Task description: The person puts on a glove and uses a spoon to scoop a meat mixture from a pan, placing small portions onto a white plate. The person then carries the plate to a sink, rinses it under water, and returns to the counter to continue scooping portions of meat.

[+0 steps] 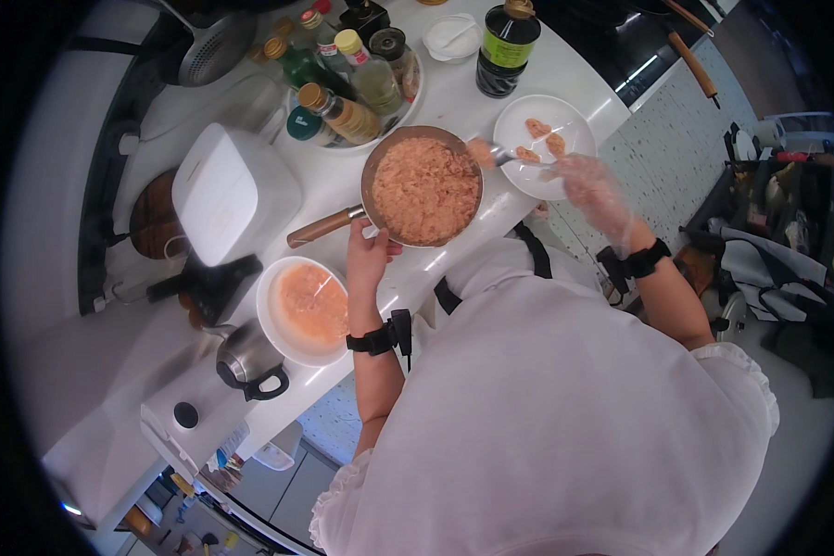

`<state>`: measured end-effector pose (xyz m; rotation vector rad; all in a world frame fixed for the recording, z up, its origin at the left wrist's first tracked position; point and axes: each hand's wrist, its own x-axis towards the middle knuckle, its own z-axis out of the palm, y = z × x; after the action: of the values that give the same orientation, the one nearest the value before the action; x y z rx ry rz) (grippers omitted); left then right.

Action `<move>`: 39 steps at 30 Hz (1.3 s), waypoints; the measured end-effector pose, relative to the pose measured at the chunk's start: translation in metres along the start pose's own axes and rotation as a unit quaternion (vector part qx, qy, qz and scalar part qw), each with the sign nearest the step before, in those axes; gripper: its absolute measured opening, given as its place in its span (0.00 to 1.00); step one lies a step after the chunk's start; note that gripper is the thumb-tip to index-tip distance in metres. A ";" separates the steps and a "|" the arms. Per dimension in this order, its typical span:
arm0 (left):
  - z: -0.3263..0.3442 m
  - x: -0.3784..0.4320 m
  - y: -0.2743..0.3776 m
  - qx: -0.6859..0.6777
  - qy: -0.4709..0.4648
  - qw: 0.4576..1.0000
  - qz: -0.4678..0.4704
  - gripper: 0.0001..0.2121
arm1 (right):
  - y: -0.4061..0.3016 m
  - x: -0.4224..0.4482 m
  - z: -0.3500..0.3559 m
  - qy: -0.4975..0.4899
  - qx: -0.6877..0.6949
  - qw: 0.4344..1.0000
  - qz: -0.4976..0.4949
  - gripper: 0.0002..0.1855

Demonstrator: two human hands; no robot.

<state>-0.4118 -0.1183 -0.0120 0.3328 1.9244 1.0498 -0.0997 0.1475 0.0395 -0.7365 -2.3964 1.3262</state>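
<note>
A pan with a wooden handle (325,226) stands on the white counter, filled with an orange-pink minced mixture (425,189). My left hand (372,251) touches the pan's near rim beside the handle joint, with its fingers bent. In a clear plastic glove, my right hand (593,191) grips a metal spoon (511,156). A blurred lump of the mixture (483,153) is at the spoon's end, between the pan and a white plate (577,118). Several small portions of the mixture (554,144) lie apart on that plate.
Left of my left hand is a white bowl (265,306) with orange liquid. A steel kettle (247,358) and a white container (217,194) stand further left. Behind the pan are a tray of bottles (389,132), a small white dish (452,37) and a dark bottle (506,48).
</note>
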 end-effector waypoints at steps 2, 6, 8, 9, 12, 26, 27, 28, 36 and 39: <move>0.000 -0.001 -0.001 -0.004 0.002 1.000 -0.003 0.12 | 0.001 -0.009 -0.020 0.041 -0.129 0.989 -0.066 0.10; -0.001 0.000 -0.001 -0.002 0.003 1.000 -0.010 0.12 | 0.027 -0.019 -0.029 0.087 -0.021 0.980 0.178 0.11; -0.001 -0.001 0.001 0.000 0.001 1.000 -0.012 0.12 | 0.026 -0.003 -0.021 0.153 0.201 0.886 0.388 0.11; 0.000 -0.001 0.003 0.003 -0.003 1.000 -0.012 0.12 | 0.046 0.000 -0.016 0.164 0.125 0.920 0.332 0.12; 0.000 0.000 0.004 0.003 -0.005 1.000 -0.004 0.12 | 0.092 0.002 0.008 0.181 -0.117 0.960 0.176 0.13; 0.000 -0.001 0.000 -0.007 0.003 1.000 0.002 0.12 | 0.020 0.035 0.001 0.056 -0.488 0.869 0.063 0.16; 0.000 -0.001 -0.001 -0.010 0.003 1.000 0.004 0.12 | 0.019 0.036 0.000 0.057 -0.489 0.868 0.062 0.16; 0.000 -0.001 -0.001 -0.011 0.003 1.000 0.004 0.12 | 0.018 0.037 -0.001 0.057 -0.489 0.868 0.061 0.16; -0.002 0.002 -0.006 -0.019 0.001 1.000 0.004 0.12 | 0.001 0.041 -0.009 0.057 -0.495 0.860 0.111 0.15; -0.002 0.003 -0.006 -0.014 0.001 1.000 0.005 0.12 | 0.005 0.041 -0.008 0.038 -0.491 0.861 0.128 0.15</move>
<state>-0.4139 -0.1215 -0.0179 0.3267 1.9102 1.0825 -0.1282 0.1792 0.0405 -1.3385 -2.8914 -0.0065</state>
